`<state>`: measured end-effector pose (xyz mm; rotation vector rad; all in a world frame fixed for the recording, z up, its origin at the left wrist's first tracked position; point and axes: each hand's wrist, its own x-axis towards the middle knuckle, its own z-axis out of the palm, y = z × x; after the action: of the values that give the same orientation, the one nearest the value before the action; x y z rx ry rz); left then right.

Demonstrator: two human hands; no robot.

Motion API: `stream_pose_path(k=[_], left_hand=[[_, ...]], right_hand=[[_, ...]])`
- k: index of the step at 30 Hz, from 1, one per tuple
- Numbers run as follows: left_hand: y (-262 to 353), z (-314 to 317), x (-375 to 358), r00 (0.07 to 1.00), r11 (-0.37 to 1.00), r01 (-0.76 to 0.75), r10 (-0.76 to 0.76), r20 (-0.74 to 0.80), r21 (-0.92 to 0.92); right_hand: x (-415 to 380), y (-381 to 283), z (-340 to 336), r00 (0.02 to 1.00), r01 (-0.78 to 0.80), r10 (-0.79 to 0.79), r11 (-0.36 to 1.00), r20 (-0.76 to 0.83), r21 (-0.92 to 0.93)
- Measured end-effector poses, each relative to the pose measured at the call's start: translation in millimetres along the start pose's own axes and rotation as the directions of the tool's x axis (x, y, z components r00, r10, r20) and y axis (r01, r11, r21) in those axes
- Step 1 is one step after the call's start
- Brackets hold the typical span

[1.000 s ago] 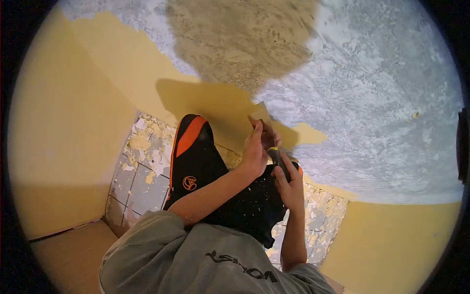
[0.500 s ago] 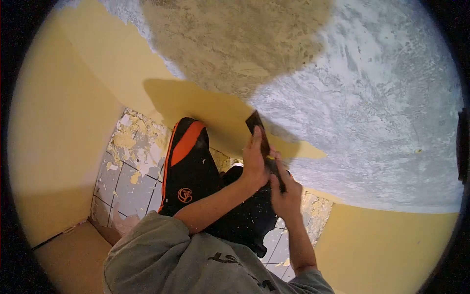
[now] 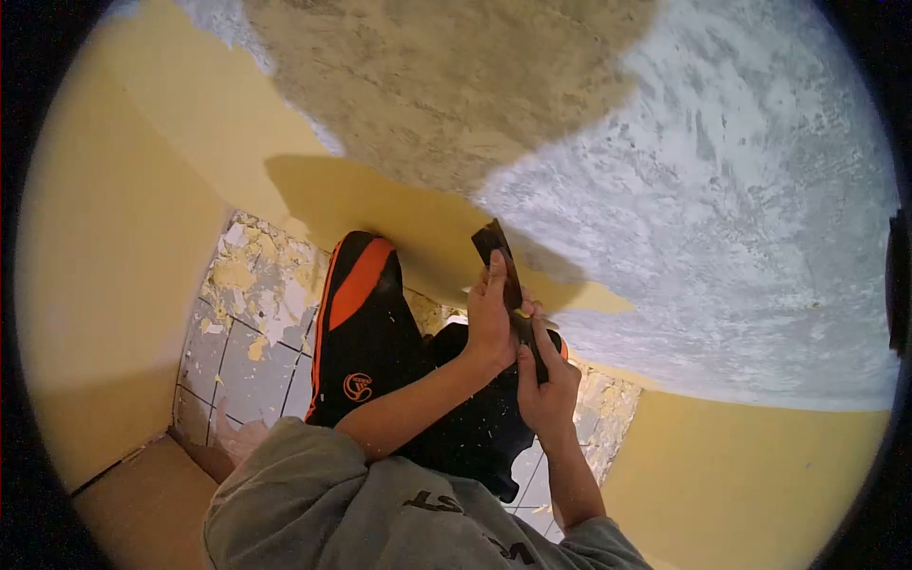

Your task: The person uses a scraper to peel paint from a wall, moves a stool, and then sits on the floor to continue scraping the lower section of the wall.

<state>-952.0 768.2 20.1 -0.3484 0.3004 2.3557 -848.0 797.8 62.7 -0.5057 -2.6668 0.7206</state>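
Both of my hands grip one scraper (image 3: 513,277) with a dark flat blade and a dark handle. My left hand (image 3: 488,318) is closed around the upper part, its thumb laid along the blade. Lower down, my right hand (image 3: 551,388) wraps the handle, fingers close to a small yellow mark on it. The blade's end overlaps the yellow layer of the wall (image 3: 380,195) in this view, near its ragged border with the bare grey surface (image 3: 703,190).
Yellow and white flakes (image 3: 252,271) litter the grey tiled floor (image 3: 252,366) along the wall. My bent knees in black trousers (image 3: 380,332) are close to the wall. A brown board-like surface (image 3: 147,499) is at lower left, and another yellow wall (image 3: 750,475) at right.
The scraper's blade has turned slightly and lowered a little. My right hand has shifted slightly left along with the handle, and the view has moved a little.
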Motion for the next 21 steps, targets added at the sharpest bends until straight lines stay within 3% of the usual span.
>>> stream_pose_path(k=[2,6,7,10,12,14,15,18,19,20,21], left_hand=[[-1.3,3.2,-5.5,0.994,1.000,0.025,-0.026,-0.102,-0.008],[2.5,0.9,-0.8,0.987,0.995,-0.028,0.042,-0.156,0.093],[1.1,1.2,0.4,0.988,0.991,-0.060,0.075,-0.133,0.116],[-5.5,10.1,-9.8,0.990,0.999,0.025,-0.020,-0.136,0.037],[3.7,3.5,2.4,0.988,0.999,-0.022,0.029,-0.150,0.044],[1.7,-1.1,7.7,0.984,0.997,-0.067,0.074,-0.162,0.046],[0.8,0.4,4.8,0.988,0.999,-0.037,0.041,-0.147,0.028],[5.5,7.3,-3.0,0.986,0.997,0.039,-0.028,-0.166,0.064],[10.5,5.9,3.7,0.985,0.999,-0.004,0.011,-0.170,0.043],[11.7,-0.2,3.6,0.982,0.999,-0.035,0.039,-0.183,0.025],[15.2,-1.6,4.8,0.987,0.990,-0.119,0.127,-0.102,0.081]], right_hand=[[-0.2,-10.5,-9.1,0.993,-0.105,0.098,0.987,0.062,0.123],[1.6,-15.4,-1.4,0.965,-0.228,0.222,0.973,0.139,0.032],[1.4,-6.5,3.2,0.999,-0.034,0.033,0.998,0.034,0.043],[-4.4,3.3,-7.8,1.000,0.021,-0.018,0.988,-0.024,0.153],[-4.0,2.9,-1.6,1.000,-0.009,0.011,0.987,-0.015,0.161],[3.8,-1.3,10.5,0.998,0.059,-0.056,0.996,-0.041,0.073],[0.5,-3.3,5.0,0.999,-0.025,0.024,1.000,0.042,0.014],[-6.0,1.3,-0.5,0.998,0.010,0.000,0.986,-0.062,0.166],[4.8,-1.7,9.3,0.990,0.103,-0.088,0.986,-0.115,0.134],[0.2,-7.7,10.4,0.991,0.089,-0.074,0.987,-0.111,0.131],[3.0,-12.6,9.0,1.000,-0.008,0.009,0.998,-0.020,0.065]])
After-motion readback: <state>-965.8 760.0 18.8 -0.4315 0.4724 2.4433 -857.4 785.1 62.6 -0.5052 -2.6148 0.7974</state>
